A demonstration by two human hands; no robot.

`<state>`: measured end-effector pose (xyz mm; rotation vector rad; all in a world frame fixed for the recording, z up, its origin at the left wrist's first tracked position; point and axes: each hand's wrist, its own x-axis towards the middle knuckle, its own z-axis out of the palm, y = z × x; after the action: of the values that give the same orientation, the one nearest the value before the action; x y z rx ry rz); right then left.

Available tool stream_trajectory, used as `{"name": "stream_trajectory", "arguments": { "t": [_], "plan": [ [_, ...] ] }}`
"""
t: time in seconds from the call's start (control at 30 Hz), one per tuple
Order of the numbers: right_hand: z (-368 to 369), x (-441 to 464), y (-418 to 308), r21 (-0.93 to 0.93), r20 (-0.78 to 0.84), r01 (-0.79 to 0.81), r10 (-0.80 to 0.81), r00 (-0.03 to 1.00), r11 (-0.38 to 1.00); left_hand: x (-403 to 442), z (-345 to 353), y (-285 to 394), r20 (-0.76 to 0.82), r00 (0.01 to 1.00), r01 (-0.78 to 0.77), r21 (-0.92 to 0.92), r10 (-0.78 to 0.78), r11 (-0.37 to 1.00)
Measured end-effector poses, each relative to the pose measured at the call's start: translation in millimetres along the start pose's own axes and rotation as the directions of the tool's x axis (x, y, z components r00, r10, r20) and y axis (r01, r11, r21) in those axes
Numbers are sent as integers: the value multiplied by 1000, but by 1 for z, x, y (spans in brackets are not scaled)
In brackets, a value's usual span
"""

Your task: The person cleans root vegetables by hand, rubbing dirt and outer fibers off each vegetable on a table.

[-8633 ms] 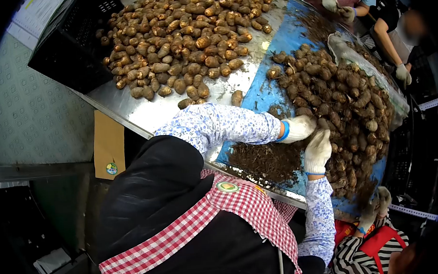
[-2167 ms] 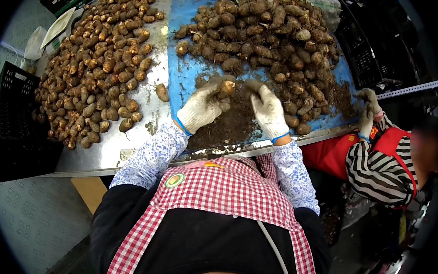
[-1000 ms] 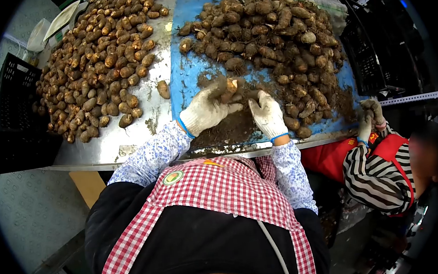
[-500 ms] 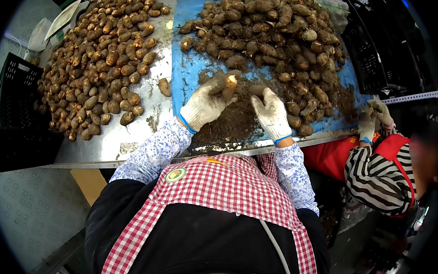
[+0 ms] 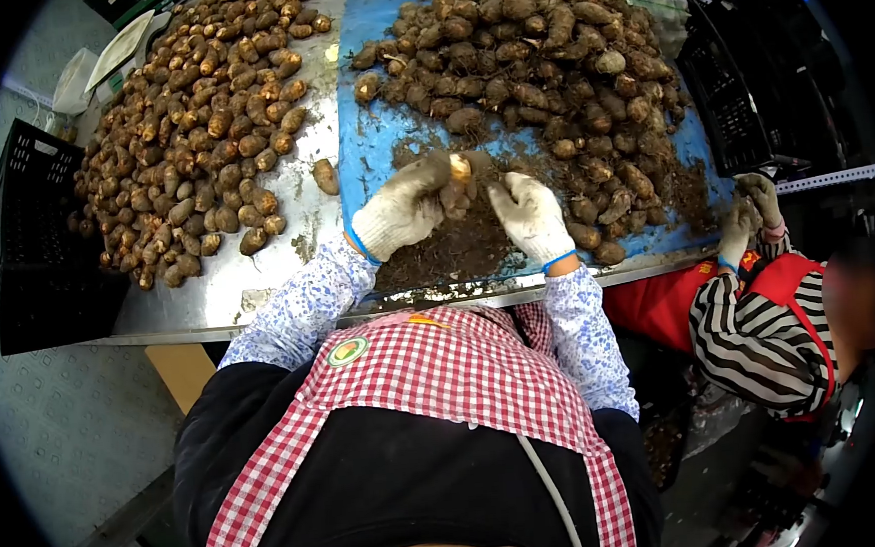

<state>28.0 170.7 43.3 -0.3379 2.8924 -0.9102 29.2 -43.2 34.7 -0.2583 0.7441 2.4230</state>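
My left hand (image 5: pixel 403 207), in a soiled white knit glove, is closed around a taro corm (image 5: pixel 459 194) with a pale end. My right hand (image 5: pixel 531 215), gloved the same way, is right beside it with dark, soil-stained fingers curled near the corm's pale end. Whether those fingers touch the corm or pinch something small is hidden. Loose soil and root hairs (image 5: pixel 456 250) lie on the blue sheet (image 5: pixel 361 138) below both hands. Just beyond and to the right is a heap of dirty, hairy taro (image 5: pixel 535 67).
Cleaner taro (image 5: pixel 199 138) are piled on the metal table (image 5: pixel 326 215) at left, one corm (image 5: pixel 324 177) lying apart. Black crates (image 5: pixel 41 258) stand at the left edge and right (image 5: pixel 733 105). A co-worker in striped sleeves (image 5: pixel 757 329) and gloves is close on my right.
My right hand has moved left, up to the taro in my left hand. The left hand has shifted slightly left and down, and the corm has turned a little.
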Motion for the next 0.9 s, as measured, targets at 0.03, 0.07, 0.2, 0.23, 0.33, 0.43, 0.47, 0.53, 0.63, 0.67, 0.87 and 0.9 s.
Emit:
{"name": "stream_trajectory", "arguments": {
  "t": [0.03, 0.07, 0.2, 0.23, 0.33, 0.43, 0.47, 0.53, 0.63, 0.67, 0.87, 0.9],
  "plan": [
    [0, -1, 0, -31, -37, -27, 25, 999, 999, 3, -7, 3, 145, 989, -42, 2, 41, 999],
    [-1, -1, -2, -63, -74, -50, 46, 996, 997, 8, -12, 6, 286, 954, -87, -4, 85, 996],
    [-18, -8, -36, 204, -15, 76, -75, 997, 976, 15, -20, -2, 348, 910, -371, 439, 226, 818],
    [-20, -3, -42, 152, 43, 79, -86, 995, 985, 15, -20, -3, 338, 915, -369, 487, 219, 791],
    [-18, -3, -40, 254, 119, 54, -87, 989, 966, 16, -21, 0, 230, 973, -73, 231, 18, 970],
    [-3, -7, -26, 374, 112, 71, -122, 986, 925, 6, -19, 19, 310, 950, -159, 554, -25, 817],
    [-16, -6, -36, 182, 161, -12, -18, 987, 983, 11, -32, 14, 310, 950, -120, 421, -18, 899],
    [11, -4, 6, 20, -70, 104, -102, 992, 994, 14, -41, 14, 313, 950, -99, 293, 2, 951],
    [2, -2, 0, 67, -6, 11, -11, 1000, 998, 6, -13, 30, 366, 930, -197, 394, 43, 898],
    [1, -7, -7, 131, -17, 21, -19, 1000, 991, 4, -10, 28, 339, 939, -181, 339, 59, 923],
    [24, -5, -16, 474, -55, 107, -92, 994, 874, 5, 11, 19, 353, 932, -275, 526, 88, 805],
    [23, -6, -16, 370, -88, 123, -97, 991, 921, 6, 7, 19, 453, 879, -426, 613, 145, 666]
  ]
}}
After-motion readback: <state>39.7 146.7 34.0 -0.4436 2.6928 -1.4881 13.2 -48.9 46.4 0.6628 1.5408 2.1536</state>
